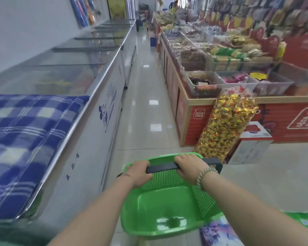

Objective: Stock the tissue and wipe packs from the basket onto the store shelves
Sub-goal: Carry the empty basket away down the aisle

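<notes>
basket (167,210): green, held out front over the aisle floor; no packs visible inside
handle (163,168): dark bar, long axis left-right
left hand (140,173): fingers wrapped round the handle
right hand (190,167): fingers wrapped round the handle, beside the left
purple-printed pack (219,231): low right of the basket; right hand nearer, by my judgement
green pack (302,221): further right; contents unclear

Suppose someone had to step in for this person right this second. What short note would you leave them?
Left hand grips the dark handle of the green basket; right hand grips the same handle.
Basket: held out in front, in the aisle; its floor is bare, with no packs visible inside.
A purple-printed pack shows at the lower right beside the basket; whether it holds tissues cannot be told.
Done: the basket looks emptied.
Left: probably check that pack and refill; no tissue shelf is in view.
</notes>
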Available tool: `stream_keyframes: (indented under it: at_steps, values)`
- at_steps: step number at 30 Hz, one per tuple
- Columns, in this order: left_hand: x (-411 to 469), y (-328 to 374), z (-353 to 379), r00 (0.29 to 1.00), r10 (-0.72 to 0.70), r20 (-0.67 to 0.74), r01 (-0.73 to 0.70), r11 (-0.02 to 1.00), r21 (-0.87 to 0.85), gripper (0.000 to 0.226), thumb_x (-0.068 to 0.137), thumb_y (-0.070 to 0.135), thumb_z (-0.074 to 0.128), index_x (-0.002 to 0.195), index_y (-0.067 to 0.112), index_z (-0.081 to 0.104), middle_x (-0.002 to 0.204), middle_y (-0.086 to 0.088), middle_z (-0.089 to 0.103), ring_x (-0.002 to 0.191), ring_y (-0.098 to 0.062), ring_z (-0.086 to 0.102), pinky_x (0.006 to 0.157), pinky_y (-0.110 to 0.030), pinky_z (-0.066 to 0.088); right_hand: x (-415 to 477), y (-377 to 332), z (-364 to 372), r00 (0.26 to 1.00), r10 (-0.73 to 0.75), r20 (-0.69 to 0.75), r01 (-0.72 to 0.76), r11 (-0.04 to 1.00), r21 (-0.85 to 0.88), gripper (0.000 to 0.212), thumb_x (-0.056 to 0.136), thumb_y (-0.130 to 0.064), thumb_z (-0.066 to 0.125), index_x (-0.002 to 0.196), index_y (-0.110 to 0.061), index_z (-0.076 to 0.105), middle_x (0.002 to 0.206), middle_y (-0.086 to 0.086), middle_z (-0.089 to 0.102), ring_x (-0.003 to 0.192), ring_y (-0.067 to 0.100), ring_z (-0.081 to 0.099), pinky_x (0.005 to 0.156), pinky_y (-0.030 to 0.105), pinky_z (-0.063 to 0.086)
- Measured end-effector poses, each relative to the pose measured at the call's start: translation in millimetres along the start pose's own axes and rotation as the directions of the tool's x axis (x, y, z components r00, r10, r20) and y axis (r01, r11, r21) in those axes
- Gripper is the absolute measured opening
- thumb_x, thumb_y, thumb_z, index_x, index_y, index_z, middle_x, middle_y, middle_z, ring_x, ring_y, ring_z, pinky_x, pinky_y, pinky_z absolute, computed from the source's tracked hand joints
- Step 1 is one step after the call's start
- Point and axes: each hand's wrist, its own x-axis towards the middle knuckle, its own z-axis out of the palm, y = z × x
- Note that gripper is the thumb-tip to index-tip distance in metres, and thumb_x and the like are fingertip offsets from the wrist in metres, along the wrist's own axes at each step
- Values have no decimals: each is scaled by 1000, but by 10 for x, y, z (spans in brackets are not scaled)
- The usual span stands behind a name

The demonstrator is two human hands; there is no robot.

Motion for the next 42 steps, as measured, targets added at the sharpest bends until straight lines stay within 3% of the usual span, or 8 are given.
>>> stream_keyframes:
  at_steps: [7, 14, 18, 20, 27, 37, 42]
  values:
    - [1069, -259, -584, 1000, 25, 12, -25, 1000, 12, 10, 85, 33, 56, 80, 28, 49, 79, 4, 57, 76, -21, 57, 66, -34, 39, 1075, 402, -134, 998, 64, 10, -64, 998, 5, 7, 96, -33, 41, 93, -26, 40, 97, -5, 55, 88, 16, 54, 85, 31, 42]
    - [2060, -534, -1132, 997, 60, 42, -61, 998, 22, 11, 84, 35, 56, 80, 29, 48, 79, 4, 58, 76, -19, 57, 67, -34, 41, 2060, 767, -254, 995, 103, -13, -103, 995, 2, 10, 96, -34, 42, 92, -25, 42, 91, -8, 49, 80, 13, 47, 82, 29, 44]
    - [2529, -616, -1335, 996, 80, 51, -82, 996, 44, 16, 88, 31, 57, 78, 28, 45, 78, 6, 52, 73, -16, 51, 79, -38, 42, 2559, 1009, -242, 994, 106, 7, -106, 994, 3, 11, 97, -35, 43, 94, -25, 44, 97, -5, 55, 89, 16, 53, 88, 33, 46]
    - [2811, -673, -1416, 996, 76, 48, -79, 995, 58, 19, 89, 31, 57, 77, 28, 42, 78, 7, 50, 73, -15, 49, 82, -39, 43, 2836, 1162, -207, 995, 94, 24, -94, 995, 11, 10, 97, -35, 43, 94, -25, 42, 97, -5, 55, 89, 16, 53, 88, 33, 45]
    - [4013, -891, -1659, 998, -17, 61, 16, 1000, 27, 19, 87, 33, 58, 76, 30, 43, 79, 5, 54, 80, -22, 55, 70, -35, 36, 3931, 1875, -119, 998, 54, 12, -55, 998, 43, 9, 96, -31, 43, 90, -24, 39, 87, -8, 44, 78, 14, 42, 81, 31, 42]
    - [5580, -892, -1974, 993, -28, 112, 22, 998, 58, 19, 89, 28, 58, 78, 27, 44, 81, 3, 52, 77, -19, 51, 76, -37, 38, 5163, 2948, 6, 995, 29, 95, -40, 992, 122, 9, 95, -29, 46, 89, -22, 42, 86, -5, 48, 79, 17, 48, 79, 34, 45]
    - [6177, -950, -2082, 996, -31, 79, 25, 996, 80, 12, 91, 28, 57, 86, 21, 49, 81, 5, 51, 81, -20, 53, 81, -38, 36, 5665, 3341, 52, 995, 17, 99, -28, 993, 114, 8, 96, -29, 45, 94, -22, 42, 89, -6, 44, 80, 15, 42, 79, 32, 41]
